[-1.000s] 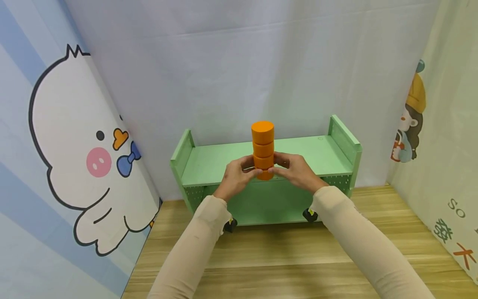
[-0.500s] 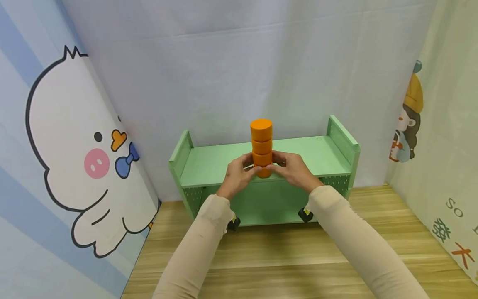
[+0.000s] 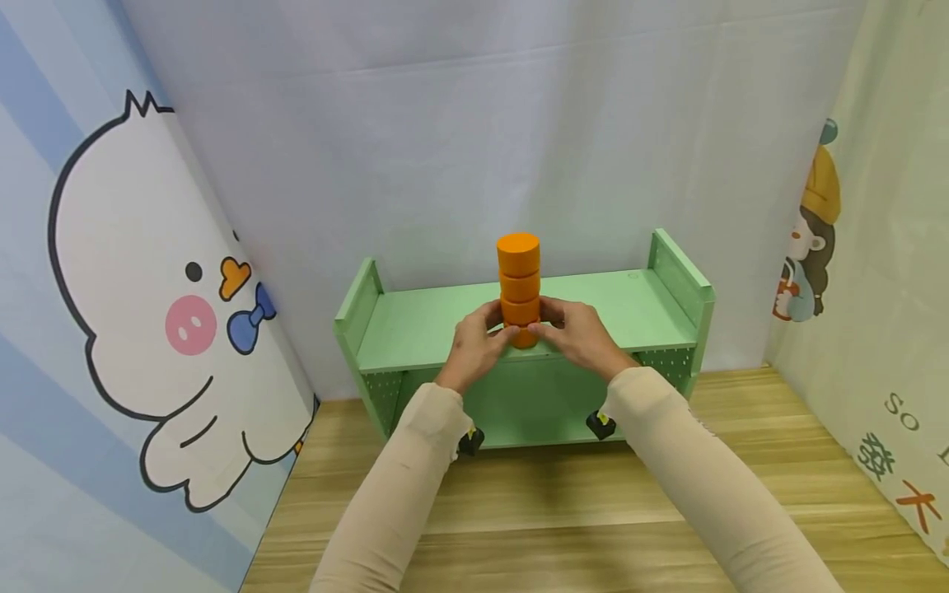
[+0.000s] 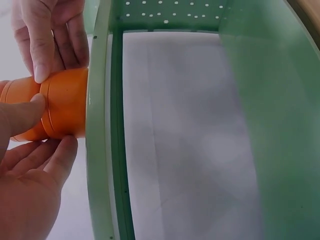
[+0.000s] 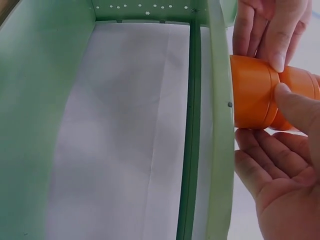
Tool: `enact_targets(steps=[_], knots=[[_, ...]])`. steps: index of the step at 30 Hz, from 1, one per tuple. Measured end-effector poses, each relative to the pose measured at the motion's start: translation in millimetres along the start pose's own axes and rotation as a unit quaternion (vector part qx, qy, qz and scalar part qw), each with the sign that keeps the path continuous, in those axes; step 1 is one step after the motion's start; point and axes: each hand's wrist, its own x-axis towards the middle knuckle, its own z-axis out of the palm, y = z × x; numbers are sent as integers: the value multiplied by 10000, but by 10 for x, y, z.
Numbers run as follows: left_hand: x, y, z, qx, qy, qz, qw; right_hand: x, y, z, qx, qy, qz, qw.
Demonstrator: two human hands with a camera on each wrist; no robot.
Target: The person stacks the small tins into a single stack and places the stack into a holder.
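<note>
A stack of several orange round pieces stands upright at the front edge of the green shelf's top board. From the left side my left hand holds its lower part, thumb in front and fingers behind. My right hand holds the same part from the right. In the left wrist view, the lowest orange piece meets the board's edge; whether its full weight rests there I cannot tell. Both thumbs press near the seam above that piece, also visible on the orange piece in the right wrist view.
Raised green side panels bound the shelf top. Below it lies an open compartment with perforated sides. The shelf stands on a wood-grain surface, with a pale curtain behind and printed cloths at both sides.
Both hands and the orange stack have shifted slightly up in the head view, towards the shelf top. The grip looks the same.
</note>
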Motion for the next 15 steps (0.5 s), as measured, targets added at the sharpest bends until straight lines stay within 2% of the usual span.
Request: enact_targets(steps=[10, 15], knots=[[30, 36, 40, 124, 25, -242, 9996, 23, -2, -7, -158, -45, 61, 9998], [27, 25, 50, 124, -16, -256, 9996, 22, -7, -6, -183, -43, 63, 9998]])
